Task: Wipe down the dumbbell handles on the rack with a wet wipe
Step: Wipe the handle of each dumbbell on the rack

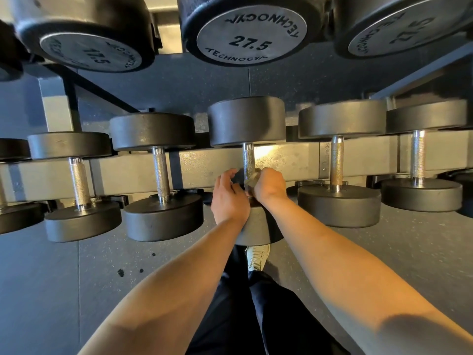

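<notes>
Black dumbbells with knurled steel handles lie in a row on the lower shelf of the rack (289, 160). Both my hands are at the near end of the middle dumbbell's handle (248, 156). A grey wet wipe (249, 182) is wrapped around that handle between them. My right hand (268, 187) grips the wipe against the handle from the right. My left hand (229, 197) has curled fingers at the handle's left side, touching the wipe's edge. The near weight head (258, 226) is partly hidden under my wrists.
Neighbouring dumbbells sit close by, with handles to the left (160, 172) and to the right (336, 162). An upper shelf holds larger dumbbells overhead, one marked 27.5 (250, 37). My shoe (258, 256) and dark trousers stand on the speckled rubber floor below.
</notes>
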Demonstrator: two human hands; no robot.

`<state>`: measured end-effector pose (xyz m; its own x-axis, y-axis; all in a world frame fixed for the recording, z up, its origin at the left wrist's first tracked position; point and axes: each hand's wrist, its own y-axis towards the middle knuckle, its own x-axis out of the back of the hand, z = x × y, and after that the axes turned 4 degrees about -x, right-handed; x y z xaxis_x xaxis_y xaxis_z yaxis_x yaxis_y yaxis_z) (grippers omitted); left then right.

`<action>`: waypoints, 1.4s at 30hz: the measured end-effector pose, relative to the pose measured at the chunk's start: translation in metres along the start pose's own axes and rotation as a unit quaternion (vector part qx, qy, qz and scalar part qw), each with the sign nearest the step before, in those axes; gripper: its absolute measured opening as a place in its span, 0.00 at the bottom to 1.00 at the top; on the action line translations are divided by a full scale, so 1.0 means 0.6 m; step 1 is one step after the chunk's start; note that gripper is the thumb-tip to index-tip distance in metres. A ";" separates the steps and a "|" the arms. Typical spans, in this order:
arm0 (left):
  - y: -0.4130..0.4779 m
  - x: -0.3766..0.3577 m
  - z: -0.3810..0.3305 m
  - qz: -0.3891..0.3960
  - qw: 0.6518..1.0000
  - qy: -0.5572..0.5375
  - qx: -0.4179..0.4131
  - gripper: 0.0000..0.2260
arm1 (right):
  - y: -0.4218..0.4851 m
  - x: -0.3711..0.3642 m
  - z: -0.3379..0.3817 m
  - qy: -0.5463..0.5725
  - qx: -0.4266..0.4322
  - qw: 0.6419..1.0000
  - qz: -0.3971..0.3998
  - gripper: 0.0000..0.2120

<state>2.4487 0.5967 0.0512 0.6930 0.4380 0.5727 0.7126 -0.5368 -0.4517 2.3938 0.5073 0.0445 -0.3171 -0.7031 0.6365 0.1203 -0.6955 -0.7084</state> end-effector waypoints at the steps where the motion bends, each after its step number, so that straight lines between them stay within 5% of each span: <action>1: 0.001 0.000 0.000 0.000 1.000 0.003 -0.001 0.18 | -0.003 -0.002 -0.002 0.026 0.014 0.999 -0.027 0.08; 5: 0.003 0.000 0.004 -0.001 1.000 0.001 -0.006 0.18 | -0.003 -0.003 -0.002 0.169 0.143 0.963 -0.153 0.07; 8: 0.003 -0.001 0.005 -0.009 1.000 -0.003 -0.012 0.18 | 0.013 0.009 0.023 0.170 0.212 0.956 -0.111 0.12; 12: 0.004 -0.004 0.010 -0.015 1.000 -0.024 -0.010 0.17 | 0.019 -0.009 0.019 0.038 0.293 0.955 -0.038 0.17; 17: 0.006 -0.005 0.015 -0.039 0.997 -0.070 0.003 0.17 | 0.015 -0.038 0.001 -0.094 0.174 0.979 0.044 0.13; 22: 0.013 0.006 0.039 -0.017 0.985 -0.146 0.089 0.15 | -0.008 -0.024 0.009 -0.262 0.171 0.943 0.109 0.15; 28: -0.011 0.041 0.039 0.121 0.985 -0.110 0.052 0.14 | -0.040 0.019 0.003 -0.077 0.084 0.985 0.131 0.13; 32: -0.054 0.078 0.010 0.165 0.981 -0.097 0.021 0.15 | -0.106 0.065 0.005 0.157 0.017 0.979 0.131 0.13; 36: -0.092 0.135 -0.044 0.154 0.983 -0.101 0.014 0.13 | -0.194 0.096 0.044 0.277 0.020 0.952 0.125 0.20; 42: -0.151 0.236 -0.124 0.078 0.968 -0.233 0.047 0.11 | -0.309 0.130 0.101 0.334 0.082 0.933 0.107 0.12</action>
<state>2.4745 0.6536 0.2243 0.7512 0.6470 0.1309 0.5870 -0.5641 -0.5808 2.4040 0.5723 0.2440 -0.7782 -0.6171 0.1162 0.3719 -0.6020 -0.7066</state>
